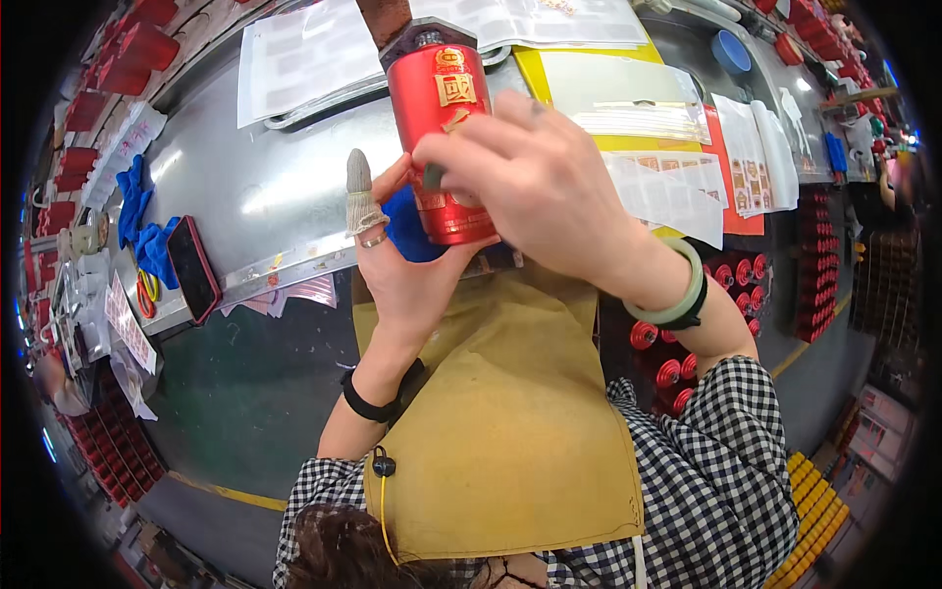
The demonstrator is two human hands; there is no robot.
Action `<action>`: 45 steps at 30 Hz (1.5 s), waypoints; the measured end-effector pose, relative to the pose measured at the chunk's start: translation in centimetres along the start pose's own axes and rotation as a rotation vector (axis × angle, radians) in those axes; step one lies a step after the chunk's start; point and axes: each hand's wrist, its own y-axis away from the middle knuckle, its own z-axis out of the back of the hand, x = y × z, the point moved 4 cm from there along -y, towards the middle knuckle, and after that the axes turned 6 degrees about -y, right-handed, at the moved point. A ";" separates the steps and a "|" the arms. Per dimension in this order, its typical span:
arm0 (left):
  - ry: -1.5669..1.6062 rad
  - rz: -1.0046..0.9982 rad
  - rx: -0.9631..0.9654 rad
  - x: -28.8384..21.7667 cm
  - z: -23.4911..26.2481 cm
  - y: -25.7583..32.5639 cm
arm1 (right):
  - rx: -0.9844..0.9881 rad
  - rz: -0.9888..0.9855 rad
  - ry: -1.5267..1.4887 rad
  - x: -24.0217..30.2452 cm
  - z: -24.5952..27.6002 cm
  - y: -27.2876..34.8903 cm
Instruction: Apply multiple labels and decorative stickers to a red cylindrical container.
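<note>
A red bottle (439,108) with gold markings and a dark cap lies tilted over the metal table's (265,187) near edge. My left hand (397,270) cradles its base from below, together with a blue cloth (407,231); a fabric cot covers that hand's raised fingertip. My right hand (535,177), with a pale green bangle at the wrist, presses its fingers onto the bottle's front from the right. A tan apron covers my lap beneath both hands.
A phone in a red case (192,268) and blue gloves (137,211) lie at the table's left. Paper sheets (304,54), a yellow board (599,79) and clear label sheets (667,187) sit behind and to the right. Red capped bottles in crates (687,339) stand at lower right.
</note>
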 end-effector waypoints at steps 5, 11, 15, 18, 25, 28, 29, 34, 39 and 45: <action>-0.072 -0.017 -0.003 0.6 0.2 -0.2 | -0.079 0.212 0.105 0.0 0.6 -0.5; -0.093 -0.001 -0.013 2.4 0.3 0.5 | -0.040 0.092 -0.270 -0.3 -0.6 2.3; -0.188 -0.040 0.018 2.8 0.7 0.6 | -0.121 0.169 0.068 -3.3 1.1 1.3; -0.110 -0.019 0.039 3.5 0.4 0.4 | -0.069 0.274 -0.183 0.2 0.0 3.4; -0.189 -0.071 0.074 2.9 1.0 0.4 | -0.192 0.158 0.004 -3.1 0.2 1.4; -0.065 0.001 0.144 3.7 0.6 0.5 | -0.015 0.244 -0.266 1.4 -0.3 3.8; -0.004 0.041 0.153 3.8 0.6 0.7 | -0.012 0.245 -0.267 0.6 -0.3 3.3; -0.037 -0.012 0.144 3.1 0.1 0.2 | -0.171 0.101 -0.039 -3.4 -0.6 2.1; -0.087 -0.047 0.067 1.8 0.0 -0.4 | -0.048 0.063 -0.224 -0.2 -0.7 2.8; -0.070 -0.004 0.087 2.7 0.1 -0.1 | -0.126 0.110 -0.177 -0.7 0.0 2.8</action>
